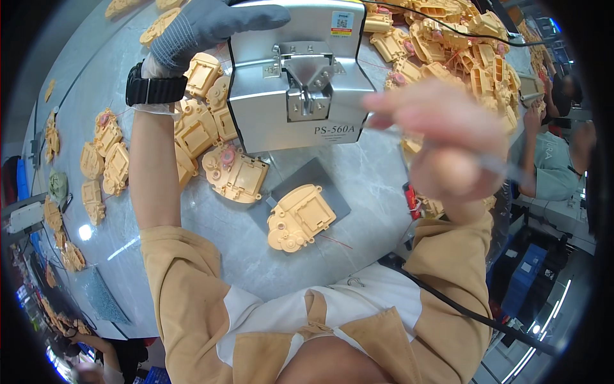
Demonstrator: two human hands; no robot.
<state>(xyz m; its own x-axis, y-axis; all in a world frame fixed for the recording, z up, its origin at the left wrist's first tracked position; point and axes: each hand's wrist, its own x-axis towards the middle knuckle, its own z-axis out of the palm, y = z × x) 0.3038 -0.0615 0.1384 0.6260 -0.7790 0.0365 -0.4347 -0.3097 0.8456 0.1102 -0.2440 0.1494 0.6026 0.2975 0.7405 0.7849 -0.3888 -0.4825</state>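
A silver metal bench machine (275, 118) with a V-shaped notch and small metal jaws in its front stands at the top middle. My left hand (220, 25), in a grey glove, rests on its top left with fingers stretched along the upper edge. My right hand (451, 137), bare and smeared by motion, is raised at the machine's right side. Its fingers are closed round a thin, blurred metal tool (502, 168) whose kind I cannot make out. Nearer me, a yellow plastic housing (304, 217) lies on a dark grey square pad (336, 195).
Another yellow housing with a pink part (236, 173) lies left of the pad. A large heap of housings (473, 57) fills the back right, and several lie at left. A black cable (473, 313) crosses lower right. A red-handled tool (411, 200) lies below my right hand.
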